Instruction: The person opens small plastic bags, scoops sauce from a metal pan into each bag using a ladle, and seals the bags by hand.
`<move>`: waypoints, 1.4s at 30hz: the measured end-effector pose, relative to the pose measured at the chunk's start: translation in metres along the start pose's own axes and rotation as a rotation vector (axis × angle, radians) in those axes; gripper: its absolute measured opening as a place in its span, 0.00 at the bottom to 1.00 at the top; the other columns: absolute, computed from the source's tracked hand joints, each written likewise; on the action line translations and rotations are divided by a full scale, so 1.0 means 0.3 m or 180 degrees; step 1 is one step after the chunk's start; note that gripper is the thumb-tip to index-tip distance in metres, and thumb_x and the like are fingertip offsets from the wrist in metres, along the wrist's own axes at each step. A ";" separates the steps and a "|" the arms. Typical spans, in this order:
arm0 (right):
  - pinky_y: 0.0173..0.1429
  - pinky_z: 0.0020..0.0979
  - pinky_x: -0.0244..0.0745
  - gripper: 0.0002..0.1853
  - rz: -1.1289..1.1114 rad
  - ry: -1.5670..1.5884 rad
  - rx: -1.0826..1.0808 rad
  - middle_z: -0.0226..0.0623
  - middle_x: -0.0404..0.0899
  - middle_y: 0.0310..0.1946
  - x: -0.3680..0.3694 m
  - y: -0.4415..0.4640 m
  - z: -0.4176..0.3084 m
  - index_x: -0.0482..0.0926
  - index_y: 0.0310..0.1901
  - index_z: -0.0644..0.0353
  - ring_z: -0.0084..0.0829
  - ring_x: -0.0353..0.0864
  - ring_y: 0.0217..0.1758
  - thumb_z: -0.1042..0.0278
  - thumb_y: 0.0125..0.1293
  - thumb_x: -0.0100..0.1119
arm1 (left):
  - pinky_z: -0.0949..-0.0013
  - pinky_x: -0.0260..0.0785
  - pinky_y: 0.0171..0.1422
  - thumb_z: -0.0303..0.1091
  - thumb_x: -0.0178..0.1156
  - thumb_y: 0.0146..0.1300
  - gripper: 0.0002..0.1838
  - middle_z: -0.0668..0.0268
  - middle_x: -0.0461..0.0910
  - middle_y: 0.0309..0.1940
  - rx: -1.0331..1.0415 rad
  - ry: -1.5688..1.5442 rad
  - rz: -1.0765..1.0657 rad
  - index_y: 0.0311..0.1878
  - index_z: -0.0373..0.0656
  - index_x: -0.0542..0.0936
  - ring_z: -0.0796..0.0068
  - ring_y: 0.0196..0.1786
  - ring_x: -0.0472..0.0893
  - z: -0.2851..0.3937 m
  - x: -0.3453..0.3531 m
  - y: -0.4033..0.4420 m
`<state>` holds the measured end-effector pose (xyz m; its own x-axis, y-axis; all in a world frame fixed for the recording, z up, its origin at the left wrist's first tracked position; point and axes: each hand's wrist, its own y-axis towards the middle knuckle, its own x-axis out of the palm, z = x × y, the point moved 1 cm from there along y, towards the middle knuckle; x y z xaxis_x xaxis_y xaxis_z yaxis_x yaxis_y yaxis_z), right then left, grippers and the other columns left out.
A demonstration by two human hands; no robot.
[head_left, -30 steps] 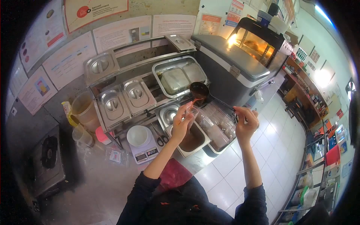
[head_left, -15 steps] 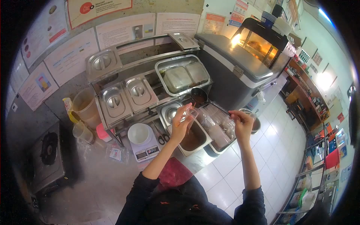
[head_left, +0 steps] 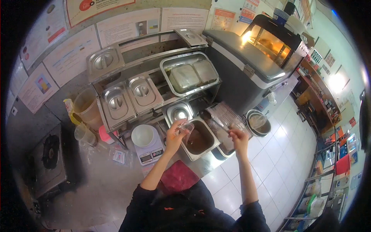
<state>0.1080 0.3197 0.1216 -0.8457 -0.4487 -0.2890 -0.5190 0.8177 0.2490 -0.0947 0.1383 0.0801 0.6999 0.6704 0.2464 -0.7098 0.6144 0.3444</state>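
My left hand (head_left: 173,136) is closed around a small clear plastic cup (head_left: 187,129), which it holds over the left edge of a steel pan of brown sauce (head_left: 199,140). My right hand (head_left: 239,141) grips the end of a long-handled ladle (head_left: 219,123). The ladle's dark bowl hangs near the far right corner of the sauce pan, apart from the cup. Its contents cannot be made out. Below the ladle and right of the pan lie plastic-wrapped packs (head_left: 226,112) in a tray.
A digital scale (head_left: 151,154) carrying a white bowl (head_left: 143,136) stands left of the pan. Behind are lidded steel pans (head_left: 116,102) on a rack. A gas stove (head_left: 50,158) is at far left, a large grey cooler (head_left: 239,65) at back right. Pots (head_left: 259,123) sit at right.
The ladle and my right hand have come down toward me, bringing the bowl closer to the sauce pan. My left hand has moved down and left with the cup.
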 end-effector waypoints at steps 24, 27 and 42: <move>0.43 0.26 0.72 0.10 -0.0647 0.0429 -0.0267 0.38 0.82 0.31 0.257 -0.231 -0.108 0.81 0.40 0.66 0.24 0.79 0.36 0.74 0.56 0.58 | 0.79 0.67 0.35 0.26 0.59 0.58 0.03 0.70 0.78 0.28 -0.0259 0.0446 -0.0121 0.33 0.36 0.80 0.83 0.30 0.77 0.145 0.123 -0.098; 0.40 0.26 0.73 0.09 -0.0407 0.0351 -0.0365 0.39 0.82 0.29 0.253 -0.241 -0.124 0.82 0.37 0.65 0.25 0.80 0.33 0.73 0.54 0.60 | 0.78 0.68 0.35 0.26 0.59 0.57 0.04 0.67 0.79 0.28 -0.0148 0.0627 -0.0149 0.32 0.35 0.80 0.80 0.30 0.79 0.150 0.130 -0.106; 0.39 0.24 0.75 0.06 -0.0484 0.0376 -0.0365 0.37 0.82 0.29 0.254 -0.282 -0.128 0.81 0.35 0.69 0.24 0.81 0.33 0.76 0.57 0.59 | 0.74 0.69 0.31 0.19 0.59 0.48 0.03 0.62 0.79 0.23 0.0689 0.1313 -0.0246 0.26 0.35 0.80 0.72 0.26 0.80 0.182 0.161 -0.137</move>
<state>0.0827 0.2023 0.1139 -0.7619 -0.6083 -0.2226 -0.6466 0.6941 0.3164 -0.0273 0.1228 0.1274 0.6289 0.7623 -0.1527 -0.5933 0.5975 0.5394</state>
